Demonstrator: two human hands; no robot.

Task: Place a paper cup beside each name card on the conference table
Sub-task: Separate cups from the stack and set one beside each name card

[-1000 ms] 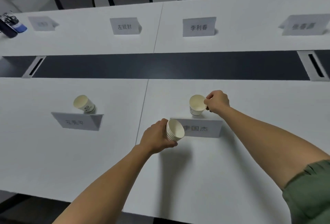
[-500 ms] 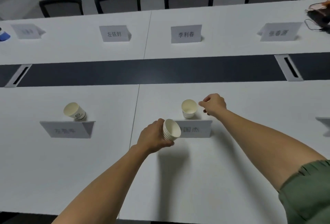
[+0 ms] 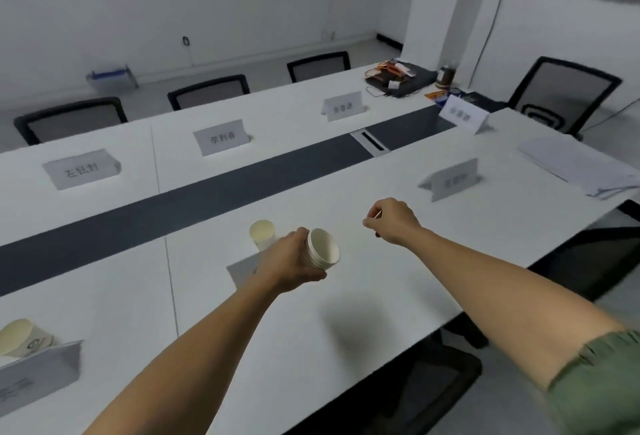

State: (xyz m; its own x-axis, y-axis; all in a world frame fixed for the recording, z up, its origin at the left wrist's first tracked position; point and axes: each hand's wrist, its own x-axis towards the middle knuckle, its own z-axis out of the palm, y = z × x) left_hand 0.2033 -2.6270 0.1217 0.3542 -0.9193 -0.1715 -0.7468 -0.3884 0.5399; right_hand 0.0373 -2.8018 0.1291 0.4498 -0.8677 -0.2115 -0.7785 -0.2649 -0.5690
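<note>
**Right hand withdrawn from placed cup**

Since the earlier frame, the right hand [image 3: 391, 221] has left the cup [image 3: 262, 234] and now hovers to the right of it, well apart, above the table [image 3: 363, 303]. Its fingers are curled loosely together and grip nothing. The camera has also swung right.

The left hand [image 3: 294, 263] hovers just right of the cup. Its fingers are clamped around the stack [image 3: 322, 248] of nested cups, which is tilted with its open mouth facing right.

The cup stands upright on the table, just behind the near card [image 3: 242, 270], which the left hand partly hides.

A second cup [image 3: 22, 337] stands far left of the first, just behind its own card [image 3: 36, 374].

The right card [image 3: 453, 180], far right of the cup, has no cup beside it. Three far cards [image 3: 220, 137] beyond the dark strip [image 3: 194, 199] likewise have none.
</note>
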